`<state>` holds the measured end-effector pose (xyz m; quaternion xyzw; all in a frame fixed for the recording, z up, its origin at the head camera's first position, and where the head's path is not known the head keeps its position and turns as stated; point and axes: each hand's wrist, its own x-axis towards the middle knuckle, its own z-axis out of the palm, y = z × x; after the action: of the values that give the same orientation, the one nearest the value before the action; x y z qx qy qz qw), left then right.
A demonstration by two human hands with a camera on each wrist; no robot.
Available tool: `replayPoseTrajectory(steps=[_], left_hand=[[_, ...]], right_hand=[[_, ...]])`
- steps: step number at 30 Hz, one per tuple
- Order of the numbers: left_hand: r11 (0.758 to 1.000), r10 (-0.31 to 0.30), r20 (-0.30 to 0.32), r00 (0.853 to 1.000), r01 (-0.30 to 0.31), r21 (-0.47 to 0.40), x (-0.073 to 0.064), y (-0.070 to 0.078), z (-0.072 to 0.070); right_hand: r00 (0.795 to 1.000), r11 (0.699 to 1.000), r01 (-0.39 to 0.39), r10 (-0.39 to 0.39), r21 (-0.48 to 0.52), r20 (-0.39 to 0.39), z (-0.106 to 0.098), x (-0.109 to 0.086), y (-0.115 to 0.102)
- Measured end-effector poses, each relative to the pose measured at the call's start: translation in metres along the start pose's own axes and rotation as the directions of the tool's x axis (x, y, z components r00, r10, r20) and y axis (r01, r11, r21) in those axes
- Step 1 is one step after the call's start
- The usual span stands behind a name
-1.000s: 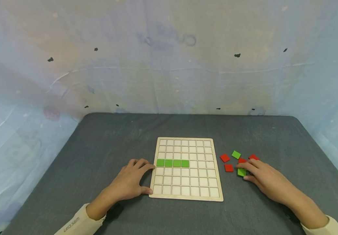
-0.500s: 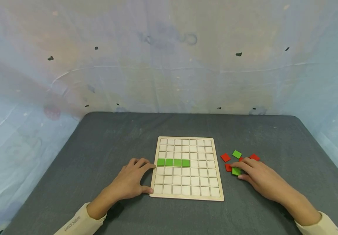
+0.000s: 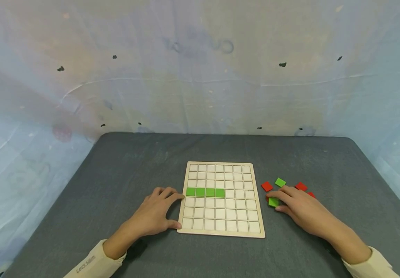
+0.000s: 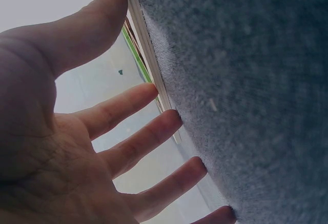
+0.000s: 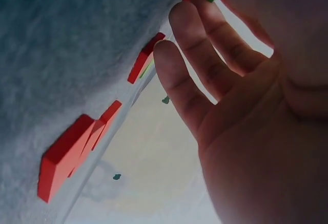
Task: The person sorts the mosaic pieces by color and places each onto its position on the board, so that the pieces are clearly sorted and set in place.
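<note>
Two digits of the right hand [image 3: 300, 206], the thumb and a finger, pinch a green tile [image 3: 273, 202], nearer the board [image 3: 234, 214] than a second ago; we now see a red tile [image 3: 311, 195] uncovered beside that hand. The left hand's [image 3: 152, 214] straight fingers touch the board's left edge. Dark cloth [image 3: 276, 227] lies open along its right edge. Left sleeve [image 3: 99, 258] lettering is too blurred for us.

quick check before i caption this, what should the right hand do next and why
Probably carry the green tile between the right hand's thumb and fingers to the bare cell right of the four green tiles: they fill that row from its left end, and the left hand touches the board's left edge.
</note>
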<state>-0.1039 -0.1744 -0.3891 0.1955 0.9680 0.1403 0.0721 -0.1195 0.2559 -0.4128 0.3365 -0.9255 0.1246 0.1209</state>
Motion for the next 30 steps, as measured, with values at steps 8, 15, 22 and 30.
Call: replayPoseTrajectory(steps=[8,15,22,30], left_hand=[[1.0,0.008,-0.008,1.0,-0.008,0.006,0.0,-0.001,0.001],[1.0,-0.006,-0.003,1.0,0.006,0.004,0.0,0.0,0.001],[1.0,-0.004,-0.007,1.0,0.005,0.007,0.001,0.001,0.0],[1.0,-0.009,-0.001,1.0,0.009,0.005,0.001,0.0,0.001]], right_hand=[[0.999,1.0,-0.016,0.015,0.014,0.029,0.003,0.007,-0.003],[0.999,1.0,0.014,-0.014,0.006,0.039,0.006,0.015,-0.007],[0.999,0.999,0.046,-0.046,0.008,0.024,0.009,0.023,-0.01],[0.995,0.994,0.104,-0.104,0.017,-0.005,0.013,0.033,-0.017]])
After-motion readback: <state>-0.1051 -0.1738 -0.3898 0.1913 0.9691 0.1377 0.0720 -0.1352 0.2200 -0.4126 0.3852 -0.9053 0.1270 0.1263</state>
